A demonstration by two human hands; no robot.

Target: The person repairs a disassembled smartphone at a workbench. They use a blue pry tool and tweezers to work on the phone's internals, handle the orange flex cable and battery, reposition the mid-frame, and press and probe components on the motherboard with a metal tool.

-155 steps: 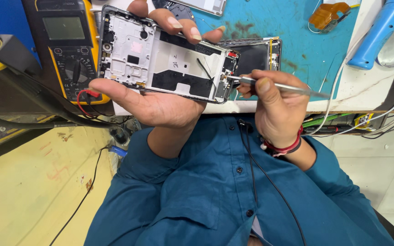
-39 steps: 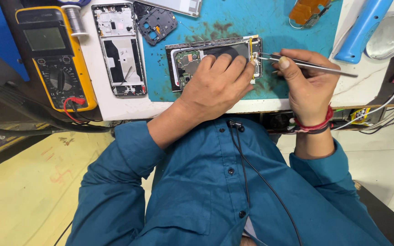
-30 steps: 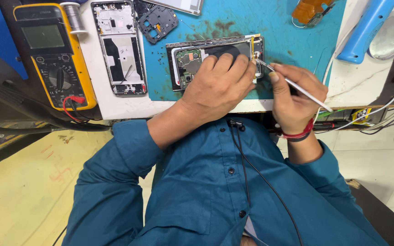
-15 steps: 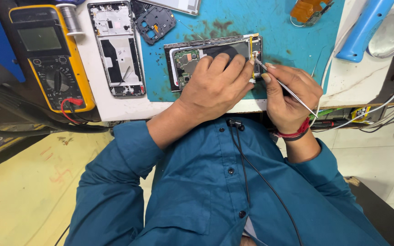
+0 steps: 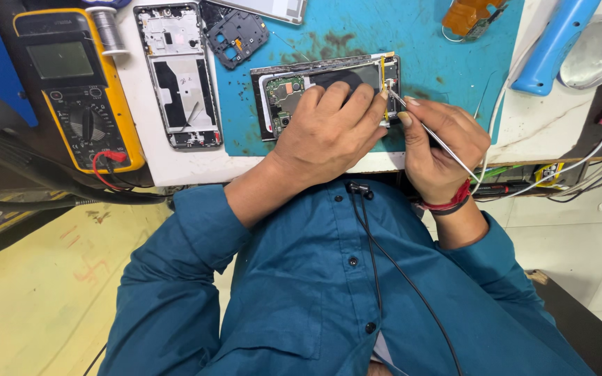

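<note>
1. Opened phone: flat on the blue mat, at the middle of the surface, back cover off, circuit board and battery bare.
2. Left hand: spread palm-down over the phone, pinning it to the mat, fingers pressing on the battery area.
3. Right hand: closed in a pen-like pinch round thin metal tweezers, tip touching the phone's right end.
4. Likely handling: light, stiff, thin; exposed parts probably fragile. Best held by the frame edges, never by board or cables.
5. Off to the left: a white phone frame, a yellow meter, well apart from both hands.
</note>
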